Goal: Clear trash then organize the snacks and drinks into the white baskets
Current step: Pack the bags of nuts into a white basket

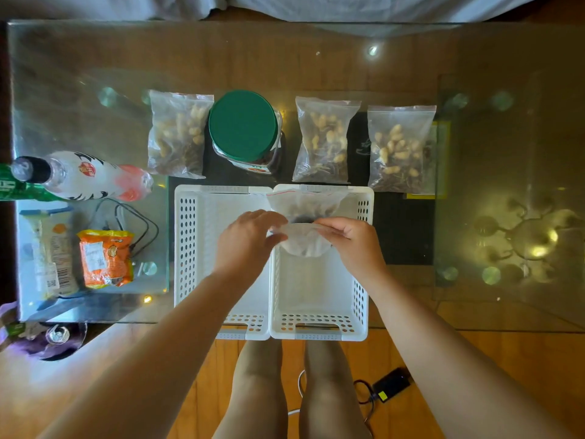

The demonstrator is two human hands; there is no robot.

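Two white baskets stand side by side at the table's front edge, the left basket (190, 248) and the right basket (359, 296). Over the right one, my left hand (247, 239) and my right hand (351, 239) each pinch a side of a clear zip bag (305, 207) with dark contents, held folded above the basket's far end. Three clear bags of peanuts lie behind the baskets: one at the left (179, 134), two at the right (326, 139) (400, 147). A green-lidded jar (243, 125) stands between them.
On a lower glass shelf at the left lie a white and red drink bottle (85, 175), an orange snack packet (106, 258) and a pale snack packet (52, 248), with a black cable behind. A charger (391, 383) lies on the wooden floor by my knees.
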